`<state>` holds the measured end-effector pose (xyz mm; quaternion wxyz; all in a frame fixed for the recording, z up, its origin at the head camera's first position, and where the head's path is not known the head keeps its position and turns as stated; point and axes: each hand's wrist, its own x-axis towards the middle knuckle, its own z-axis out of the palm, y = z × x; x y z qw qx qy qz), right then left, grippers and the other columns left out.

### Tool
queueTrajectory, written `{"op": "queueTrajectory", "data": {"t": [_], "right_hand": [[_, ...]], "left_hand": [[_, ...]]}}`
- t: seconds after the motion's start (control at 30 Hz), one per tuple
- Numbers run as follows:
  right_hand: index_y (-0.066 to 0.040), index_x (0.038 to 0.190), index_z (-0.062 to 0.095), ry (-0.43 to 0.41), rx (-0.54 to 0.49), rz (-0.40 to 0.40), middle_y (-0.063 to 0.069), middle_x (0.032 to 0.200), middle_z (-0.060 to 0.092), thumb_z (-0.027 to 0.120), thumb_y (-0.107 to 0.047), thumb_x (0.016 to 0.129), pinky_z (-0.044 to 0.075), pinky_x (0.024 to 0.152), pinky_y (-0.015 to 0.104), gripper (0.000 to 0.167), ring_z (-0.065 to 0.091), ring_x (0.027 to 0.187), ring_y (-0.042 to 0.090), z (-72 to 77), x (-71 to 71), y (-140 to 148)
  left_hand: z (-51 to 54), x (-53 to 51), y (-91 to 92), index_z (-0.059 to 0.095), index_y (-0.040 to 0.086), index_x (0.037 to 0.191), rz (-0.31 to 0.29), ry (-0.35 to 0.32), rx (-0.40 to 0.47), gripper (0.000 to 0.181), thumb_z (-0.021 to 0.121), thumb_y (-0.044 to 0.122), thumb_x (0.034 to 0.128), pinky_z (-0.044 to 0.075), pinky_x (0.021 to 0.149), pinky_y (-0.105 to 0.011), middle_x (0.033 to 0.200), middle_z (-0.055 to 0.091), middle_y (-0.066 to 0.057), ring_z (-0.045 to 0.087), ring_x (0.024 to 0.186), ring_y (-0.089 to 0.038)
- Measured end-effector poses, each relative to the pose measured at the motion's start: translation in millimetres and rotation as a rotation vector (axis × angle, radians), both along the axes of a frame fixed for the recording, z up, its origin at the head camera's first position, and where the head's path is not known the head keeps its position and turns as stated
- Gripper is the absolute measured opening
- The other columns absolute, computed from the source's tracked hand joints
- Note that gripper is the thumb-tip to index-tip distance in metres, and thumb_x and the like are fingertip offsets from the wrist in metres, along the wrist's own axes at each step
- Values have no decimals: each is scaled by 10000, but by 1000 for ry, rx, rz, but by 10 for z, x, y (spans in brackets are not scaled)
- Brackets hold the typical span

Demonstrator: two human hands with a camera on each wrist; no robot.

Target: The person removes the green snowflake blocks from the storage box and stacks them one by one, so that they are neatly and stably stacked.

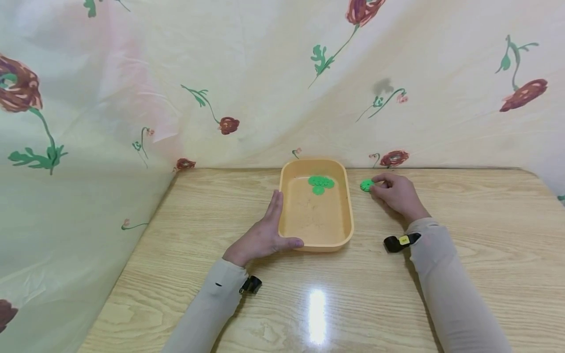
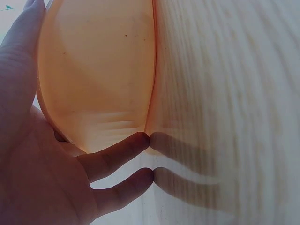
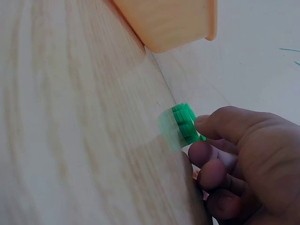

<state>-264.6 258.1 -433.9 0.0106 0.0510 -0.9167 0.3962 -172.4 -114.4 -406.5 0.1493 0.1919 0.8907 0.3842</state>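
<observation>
Head view: one tray (image 1: 315, 220), centre, holding at least three green discs (image 1: 321, 181); left hand (image 1: 263, 235) spread against it; right hand (image 1: 395, 195) pinching at one green stack (image 1: 366, 185); wooden table (image 1: 353, 304), flowered cloth (image 1: 265, 63). Left wrist: two straight fingers touch wood. Right wrist: stack near centre.

Grip (image 3: 260, 164) — at green discs (image 3: 184, 123), orange tray (image 3: 166, 21)

From the head we look forward and down over table (image 1: 176, 225), tray (image 1: 315, 220) and cloth (image 1: 265, 68). Tipped sideways, we face the tray closely from the left wrist, and from the right, a green stack (image 3: 185, 124) the head view shares.
</observation>
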Motion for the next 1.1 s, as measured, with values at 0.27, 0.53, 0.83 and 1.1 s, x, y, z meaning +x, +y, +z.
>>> {"op": "queueTrajectory", "data": {"t": [0.27, 0.53, 0.83, 1.1], "right_hand": [[29, 1239, 648, -14, 11, 4, 103, 846, 592, 661, -231, 986, 402, 600, 307, 363, 498, 739, 243, 10, -17, 0], [27, 1234, 651, -35, 21, -7, 111, 870, 602, 661, -225, 976, 410, 639, 319, 361, 503, 769, 245, 19, -28, -4], [14, 1284, 630, -87, -74, -20, 97, 867, 597, 660, -254, 973, 434, 592, 294, 411, 517, 744, 224, 31, -21, -1], [31, 1368, 555, -121, -494, -55, 1, 786, 651, 654, -289, 1007, 477, 501, 266, 492, 548, 573, 113, 138, -34, 36]], "left_hand": [[10, -5, 5, -165, 174, 1604, 3, -2, -5, 1298, 811, 524, 823, 235, 1172, -455, 1669, -207, -21, 30, 1518, -251], [20, -6, 13, -158, 169, 1607, 8, -8, -6, 1297, 814, 517, 822, 230, 1174, -453, 1666, -215, -4, 22, 1517, -247], [8, -3, 12, -170, 183, 1603, 10, -15, -5, 1304, 807, 542, 818, 231, 1174, -448, 1657, -234, 28, 28, 1518, -247], [20, -1, 24, -176, 191, 1601, 14, -17, -9, 1303, 803, 549, 818, 242, 1169, -453, 1635, -260, 75, 26, 1518, -253]]}}
